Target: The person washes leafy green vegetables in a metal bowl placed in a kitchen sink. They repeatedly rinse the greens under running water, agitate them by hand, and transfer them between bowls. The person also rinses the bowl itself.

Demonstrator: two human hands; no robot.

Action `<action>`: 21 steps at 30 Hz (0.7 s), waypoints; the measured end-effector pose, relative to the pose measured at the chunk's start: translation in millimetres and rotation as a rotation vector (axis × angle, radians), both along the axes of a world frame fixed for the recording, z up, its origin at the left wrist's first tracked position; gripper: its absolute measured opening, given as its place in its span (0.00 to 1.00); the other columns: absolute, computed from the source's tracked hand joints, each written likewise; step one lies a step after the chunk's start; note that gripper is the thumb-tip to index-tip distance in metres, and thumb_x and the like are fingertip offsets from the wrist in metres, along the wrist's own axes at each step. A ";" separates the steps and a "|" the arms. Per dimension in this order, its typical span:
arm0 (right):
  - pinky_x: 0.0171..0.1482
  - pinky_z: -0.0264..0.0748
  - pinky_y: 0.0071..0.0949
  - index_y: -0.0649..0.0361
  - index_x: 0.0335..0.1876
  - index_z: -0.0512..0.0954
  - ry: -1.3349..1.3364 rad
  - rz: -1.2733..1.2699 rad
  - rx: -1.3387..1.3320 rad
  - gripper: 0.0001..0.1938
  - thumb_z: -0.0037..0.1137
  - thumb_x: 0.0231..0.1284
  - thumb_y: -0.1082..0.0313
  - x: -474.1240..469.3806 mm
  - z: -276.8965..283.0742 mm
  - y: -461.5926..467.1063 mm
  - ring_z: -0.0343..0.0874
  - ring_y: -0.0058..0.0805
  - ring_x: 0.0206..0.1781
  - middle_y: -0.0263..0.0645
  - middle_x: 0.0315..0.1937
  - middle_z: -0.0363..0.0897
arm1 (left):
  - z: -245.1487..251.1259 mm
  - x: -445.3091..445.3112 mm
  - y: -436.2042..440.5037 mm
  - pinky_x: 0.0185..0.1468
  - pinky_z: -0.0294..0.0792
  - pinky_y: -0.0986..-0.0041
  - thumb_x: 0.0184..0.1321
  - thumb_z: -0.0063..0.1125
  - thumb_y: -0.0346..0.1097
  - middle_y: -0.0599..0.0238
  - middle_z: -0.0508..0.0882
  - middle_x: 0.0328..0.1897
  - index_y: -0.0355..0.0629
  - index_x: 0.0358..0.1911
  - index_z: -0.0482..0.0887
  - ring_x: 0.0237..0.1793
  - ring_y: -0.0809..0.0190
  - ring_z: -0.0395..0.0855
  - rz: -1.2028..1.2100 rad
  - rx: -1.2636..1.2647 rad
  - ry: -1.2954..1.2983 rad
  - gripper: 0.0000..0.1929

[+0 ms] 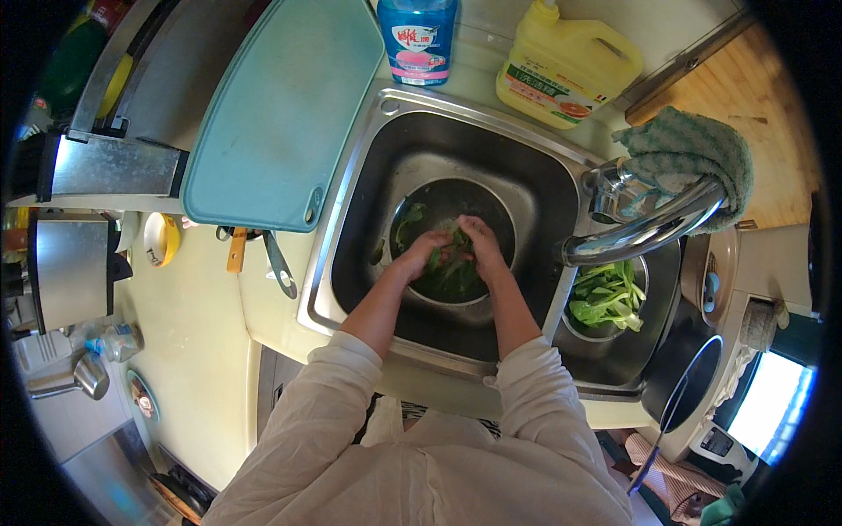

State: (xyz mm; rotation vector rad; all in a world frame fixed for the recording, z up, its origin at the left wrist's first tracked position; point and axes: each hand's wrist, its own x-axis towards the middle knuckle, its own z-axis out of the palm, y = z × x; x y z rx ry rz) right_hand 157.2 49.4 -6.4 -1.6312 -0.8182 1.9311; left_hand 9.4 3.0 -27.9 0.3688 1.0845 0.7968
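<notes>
Both hands are over a round metal basin (500, 204) standing in the large stainless steel sink bowl (546, 171). My left hand (424, 251) and my right hand (480, 243) meet at its middle, fingers curled around some leafy greens (447, 260). More dark green leaves lie in the basin below my hands, and a loose leaf (413, 215) is near its left side. The basin seems to hold water. In the smaller sink bowl to the right, washed-looking green stalks (608, 296) are heaped in another round vessel.
A chrome faucet (648, 227), draped with a green cloth (691, 158), arches over the sink divider. Behind the sink stand a blue detergent bottle (421, 46) and a yellow jug (566, 69). A teal cutting board (283, 125) leans at left; a dark pot (681, 375) sits right.
</notes>
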 end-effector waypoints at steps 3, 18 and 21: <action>0.31 0.66 0.29 0.55 0.40 0.72 -0.171 0.124 0.085 0.12 0.49 0.63 0.55 1.9 -26.6 -2.3 0.69 0.22 0.33 0.30 0.31 0.71 | 7.4 3.4 2.3 0.26 0.57 0.77 0.61 0.53 0.49 0.69 0.72 0.27 0.44 0.47 0.73 0.25 0.71 0.66 -0.027 -0.049 -0.023 0.18; 0.37 0.64 0.22 0.61 0.26 0.71 -0.182 -0.182 0.237 0.09 0.43 0.63 0.71 17.0 7.6 -15.8 0.67 0.21 0.30 0.33 0.25 0.72 | 8.9 -20.0 13.3 0.20 0.54 0.82 0.64 0.49 0.47 0.65 0.73 0.26 0.36 0.40 0.80 0.21 0.71 0.63 0.725 0.059 -0.862 0.18; 0.40 0.62 0.20 0.62 0.25 0.73 -0.028 -0.115 0.041 0.10 0.50 0.61 0.68 16.0 21.1 -20.6 0.66 0.21 0.30 0.32 0.24 0.71 | 12.2 -15.4 16.8 0.21 0.55 0.82 0.62 0.52 0.42 0.65 0.73 0.28 0.37 0.41 0.80 0.21 0.71 0.63 0.734 0.138 -0.872 0.14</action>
